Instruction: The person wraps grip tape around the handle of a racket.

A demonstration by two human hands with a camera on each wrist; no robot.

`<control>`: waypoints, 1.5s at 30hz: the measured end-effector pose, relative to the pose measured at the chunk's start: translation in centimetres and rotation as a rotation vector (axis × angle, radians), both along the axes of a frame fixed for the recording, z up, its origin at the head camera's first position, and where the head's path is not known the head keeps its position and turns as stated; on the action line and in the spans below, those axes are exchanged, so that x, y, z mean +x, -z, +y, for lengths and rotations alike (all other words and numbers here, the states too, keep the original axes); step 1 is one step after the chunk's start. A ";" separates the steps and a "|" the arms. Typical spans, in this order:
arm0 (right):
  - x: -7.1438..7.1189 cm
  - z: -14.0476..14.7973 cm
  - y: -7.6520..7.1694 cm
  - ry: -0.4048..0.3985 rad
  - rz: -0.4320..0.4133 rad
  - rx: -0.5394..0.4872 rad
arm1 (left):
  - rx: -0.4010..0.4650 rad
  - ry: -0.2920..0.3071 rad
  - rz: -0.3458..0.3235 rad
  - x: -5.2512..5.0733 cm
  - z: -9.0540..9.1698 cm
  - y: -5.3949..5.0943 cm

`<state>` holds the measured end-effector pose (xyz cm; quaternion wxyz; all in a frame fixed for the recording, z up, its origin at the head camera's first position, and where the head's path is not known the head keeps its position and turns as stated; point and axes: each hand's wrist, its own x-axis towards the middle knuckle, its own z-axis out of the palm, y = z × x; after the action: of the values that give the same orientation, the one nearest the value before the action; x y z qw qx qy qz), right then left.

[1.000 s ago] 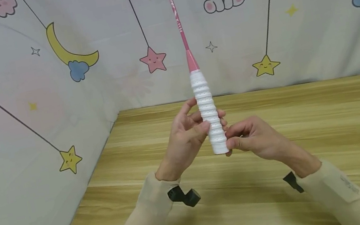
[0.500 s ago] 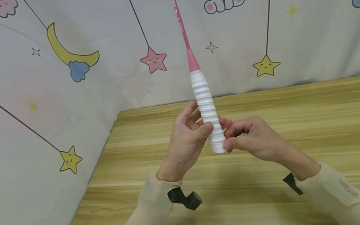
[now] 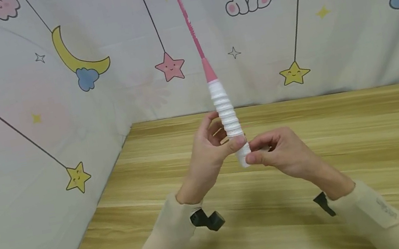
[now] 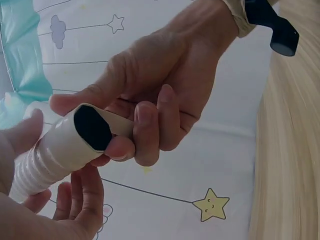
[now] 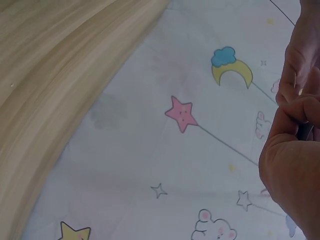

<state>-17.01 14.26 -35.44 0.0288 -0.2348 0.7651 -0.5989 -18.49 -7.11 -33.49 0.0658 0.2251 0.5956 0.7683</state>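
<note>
A badminton racket with a pink shaft and white ribbed grip stands tilted, its top leaning left and out of the head view. My left hand holds the handle, thumb across the lower grip and fingers behind it. At the butt, my right hand has its thumb and fingers against the handle's end. The left wrist view shows a dark butt face and a short pale strip of grip tape leading off it into the right fingers, which pinch it. Only part of the hands shows at the right wrist view's edge.
Below the hands is a wood-grain tabletop. A white cloth backdrop with printed stars, moons and a rabbit stands behind and to the left. Black camera mounts sit at both wrists.
The racket's shaft has tipped further left and the handle has turned a little. My left thumb has shifted slightly right across the grip. The right hand stays at the butt.
</note>
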 end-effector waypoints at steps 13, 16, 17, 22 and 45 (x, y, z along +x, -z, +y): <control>0.1 0.1 -0.7 0.102 -0.015 0.100 | -0.111 -0.139 0.034 -0.2 -0.1 -0.4; 0.2 0.2 -0.8 0.085 0.003 0.084 | -0.112 -0.143 0.044 -0.2 -0.2 -0.4; 0.2 0.2 -0.8 0.080 0.012 0.080 | -0.111 -0.143 0.047 -0.2 -0.2 -0.4; 0.2 0.1 -0.7 0.050 0.045 0.050 | -0.100 -0.127 0.060 -0.3 -0.3 -0.4; -0.4 0.2 0.5 -0.159 -0.046 -0.143 | 0.138 0.052 -0.025 -0.6 -0.3 0.0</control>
<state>-17.44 14.43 -35.94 0.0770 -0.2822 0.6985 -0.6531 -19.07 -7.42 -33.50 0.0776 0.2347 0.5342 0.8084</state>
